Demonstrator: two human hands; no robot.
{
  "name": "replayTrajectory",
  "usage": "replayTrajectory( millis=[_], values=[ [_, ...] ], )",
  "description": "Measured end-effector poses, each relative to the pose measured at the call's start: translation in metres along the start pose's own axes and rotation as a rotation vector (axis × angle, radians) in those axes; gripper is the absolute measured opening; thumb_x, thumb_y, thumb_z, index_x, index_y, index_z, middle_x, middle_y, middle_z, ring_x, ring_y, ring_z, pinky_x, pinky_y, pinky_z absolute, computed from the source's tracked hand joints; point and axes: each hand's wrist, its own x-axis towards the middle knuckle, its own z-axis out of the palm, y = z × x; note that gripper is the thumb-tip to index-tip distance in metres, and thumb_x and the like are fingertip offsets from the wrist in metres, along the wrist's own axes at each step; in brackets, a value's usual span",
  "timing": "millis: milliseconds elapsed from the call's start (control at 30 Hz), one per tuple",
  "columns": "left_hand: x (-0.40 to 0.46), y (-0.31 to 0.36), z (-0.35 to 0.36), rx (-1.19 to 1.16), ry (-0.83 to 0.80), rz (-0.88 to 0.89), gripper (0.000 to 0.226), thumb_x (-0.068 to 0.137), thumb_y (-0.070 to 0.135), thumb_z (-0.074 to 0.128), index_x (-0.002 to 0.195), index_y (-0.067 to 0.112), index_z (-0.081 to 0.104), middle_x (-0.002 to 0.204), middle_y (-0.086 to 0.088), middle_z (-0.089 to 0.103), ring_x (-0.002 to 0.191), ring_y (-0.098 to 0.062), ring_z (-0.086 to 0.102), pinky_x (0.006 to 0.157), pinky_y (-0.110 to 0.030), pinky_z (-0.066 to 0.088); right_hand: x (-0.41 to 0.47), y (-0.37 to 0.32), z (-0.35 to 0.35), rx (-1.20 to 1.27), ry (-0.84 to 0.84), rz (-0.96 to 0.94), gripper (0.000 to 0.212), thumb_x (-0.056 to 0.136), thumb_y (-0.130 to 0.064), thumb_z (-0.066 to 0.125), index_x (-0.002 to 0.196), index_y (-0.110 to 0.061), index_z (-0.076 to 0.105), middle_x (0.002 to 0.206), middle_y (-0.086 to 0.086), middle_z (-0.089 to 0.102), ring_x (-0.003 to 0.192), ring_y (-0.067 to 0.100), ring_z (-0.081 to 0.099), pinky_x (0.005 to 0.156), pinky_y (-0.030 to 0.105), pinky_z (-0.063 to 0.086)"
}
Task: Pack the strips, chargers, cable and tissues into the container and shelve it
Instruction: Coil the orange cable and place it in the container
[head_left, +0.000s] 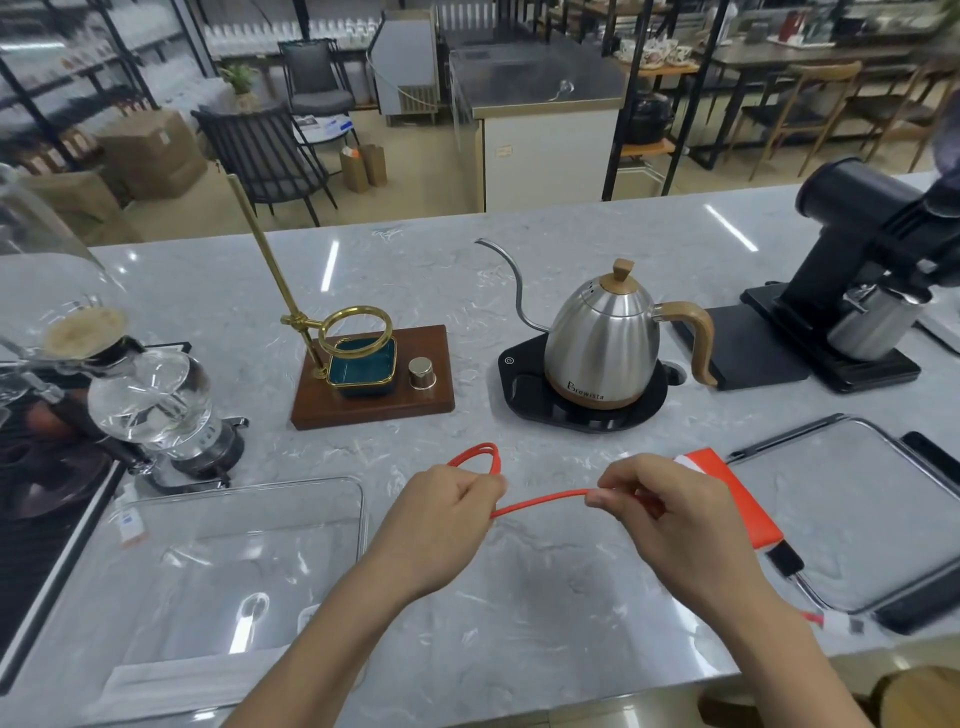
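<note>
Left hand (448, 512) curls round the looped orange cable (540, 501); right hand (657, 512) pinches its straight run, both above the worktop (519, 597).

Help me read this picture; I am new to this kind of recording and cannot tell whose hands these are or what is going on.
No machine here: a person wears a camera on the head, so you look down at their own two hands over a grey marble counter. The left hand grips a looped orange cable; the right hand pinches its straight stretch. On the left lies a clear plastic container, on the right its clear lid beside an orange flat power bank. Behind stand a steel gooseneck kettle, a brass dripper stand on a wooden base, a glass siphon brewer and a black grinder.
</note>
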Motion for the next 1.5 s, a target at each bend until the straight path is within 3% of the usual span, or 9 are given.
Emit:
replayTrajectory(
  millis=[167, 300, 533, 633, 767, 867, 1100, 1333, 1500],
  values=[
    [0.000, -0.005, -0.002, -0.008, 0.086, 0.059, 0.056, 0.093, 0.044, 0.047, 0.044, 0.018, 0.034, 0.041, 0.008, 0.028, 0.039, -0.008, 0.027, 0.048, -0.027, 0.025, 0.003, 0.000, -0.009, -0.005, 0.062, -0.020, 0.010, 0.078, -0.030, 0.076, 0.078, -0.023, 0.069, 0.070, -0.021, 0.063, 0.063, 0.007, 0.056, 0.059, 0.021, 0.044],
    [0.000, -0.003, -0.007, -0.103, 0.162, 0.052, 0.061, 0.096, 0.043, 0.050, 0.043, 0.018, 0.034, 0.041, 0.007, 0.029, 0.040, -0.008, 0.028, 0.050, -0.031, 0.028, 0.004, 0.003, -0.017, -0.011, 0.120, -0.038, 0.014, 0.078, -0.034, 0.071, 0.080, -0.020, 0.070, 0.071, -0.017, 0.064, 0.066, 0.009, 0.056, 0.061, 0.016, 0.042],
    [0.000, 0.004, -0.015, -0.544, 0.125, -0.177, 0.063, 0.099, 0.035, 0.046, 0.038, 0.026, 0.033, 0.043, 0.006, 0.027, 0.038, -0.008, 0.022, 0.039, -0.021, 0.023, 0.004, 0.000, -0.019, 0.029, 0.146, -0.022, 0.013, 0.082, -0.033, 0.075, 0.081, -0.022, 0.069, 0.074, -0.024, 0.061, 0.066, 0.005, 0.055, 0.061, 0.008, 0.039],
    [-0.003, 0.006, -0.019, -0.723, 0.080, -0.225, 0.063, 0.100, 0.035, 0.042, 0.039, 0.025, 0.031, 0.039, 0.004, 0.026, 0.034, -0.009, 0.021, 0.037, -0.018, 0.023, 0.004, -0.003, -0.020, 0.054, 0.164, -0.047, 0.007, 0.081, -0.029, 0.072, 0.084, -0.024, 0.068, 0.072, -0.019, 0.061, 0.061, 0.009, 0.052, 0.059, 0.013, 0.040],
    [-0.007, 0.006, -0.023, -1.012, 0.030, -0.229, 0.058, 0.100, 0.034, 0.043, 0.045, 0.020, 0.027, 0.037, 0.004, 0.022, 0.030, -0.009, 0.018, 0.034, -0.017, 0.022, 0.005, -0.004, -0.021, 0.040, 0.190, -0.042, 0.017, 0.081, -0.014, 0.077, 0.089, -0.025, 0.068, 0.065, -0.009, 0.060, 0.060, 0.012, 0.051, 0.058, 0.023, 0.042],
    [-0.008, 0.008, -0.026, -1.231, -0.026, -0.235, 0.055, 0.097, 0.034, 0.043, 0.047, 0.020, 0.027, 0.036, 0.004, 0.020, 0.028, -0.008, 0.017, 0.033, -0.016, 0.018, 0.005, -0.005, -0.021, 0.037, 0.213, -0.025, 0.020, 0.079, -0.008, 0.077, 0.090, -0.022, 0.068, 0.071, -0.013, 0.061, 0.062, 0.011, 0.053, 0.058, 0.022, 0.042],
    [-0.012, 0.016, -0.034, -1.629, -0.069, -0.168, 0.054, 0.094, 0.037, 0.045, 0.045, 0.020, 0.031, 0.040, 0.007, 0.013, 0.037, -0.010, 0.006, 0.031, -0.021, 0.017, 0.008, -0.009, -0.025, 0.050, 0.299, -0.046, 0.011, 0.082, -0.013, 0.073, 0.086, -0.021, 0.066, 0.076, -0.014, 0.063, 0.068, 0.013, 0.056, 0.062, 0.020, 0.043],
    [-0.014, 0.016, -0.037, -1.709, -0.124, -0.113, 0.058, 0.098, 0.039, 0.039, 0.043, 0.019, 0.034, 0.044, 0.007, 0.010, 0.037, -0.010, 0.006, 0.033, -0.021, 0.018, 0.010, -0.003, -0.021, -0.001, 0.352, -0.037, 0.023, 0.079, 0.001, 0.074, 0.086, -0.019, 0.065, 0.077, -0.008, 0.060, 0.071, 0.008, 0.054, 0.062, 0.015, 0.041],
    [-0.018, 0.019, -0.035, -1.644, -0.103, -0.106, 0.055, 0.098, 0.038, 0.040, 0.046, 0.019, 0.035, 0.045, 0.006, 0.010, 0.038, -0.010, 0.007, 0.035, -0.022, 0.017, 0.009, -0.004, -0.015, -0.026, 0.272, -0.003, 0.022, 0.072, 0.000, 0.081, 0.078, -0.017, 0.070, 0.069, -0.015, 0.059, 0.069, 0.009, 0.054, 0.064, 0.006, 0.038]
  ],
)
